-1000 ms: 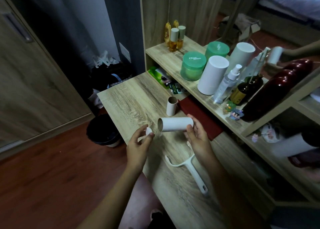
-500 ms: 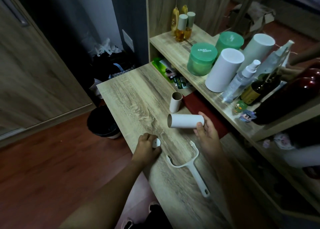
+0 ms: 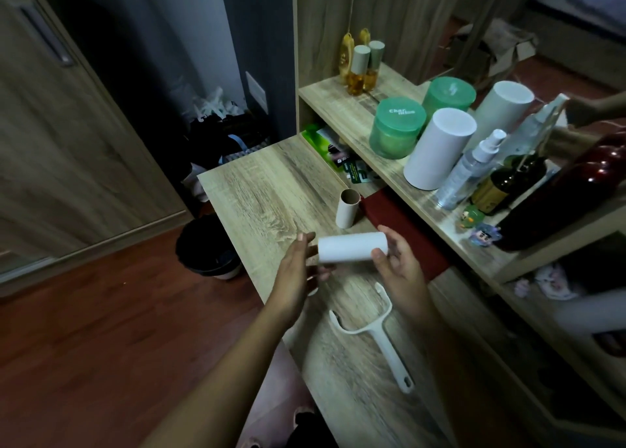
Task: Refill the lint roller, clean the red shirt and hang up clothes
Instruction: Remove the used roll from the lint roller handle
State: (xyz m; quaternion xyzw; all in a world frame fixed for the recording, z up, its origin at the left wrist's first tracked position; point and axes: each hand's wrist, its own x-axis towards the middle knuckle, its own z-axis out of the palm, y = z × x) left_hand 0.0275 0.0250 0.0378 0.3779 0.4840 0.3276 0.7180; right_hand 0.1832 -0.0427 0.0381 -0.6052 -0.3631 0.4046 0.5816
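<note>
Both hands (image 3: 352,264) grasp the white paper lint-roller refill roll (image 3: 353,247) by its ends above the desk (image 3: 271,190); light, crushable, so pinch its rims.

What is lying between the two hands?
In the head view, the white refill roll lies sideways between the left hand and right hand, above the wooden desk.

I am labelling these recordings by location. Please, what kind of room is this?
Probably a bedroom or dressing area at home: a wooden vanity shelf with perfume bottles and a spray bottle, and a wardrobe door.
</note>
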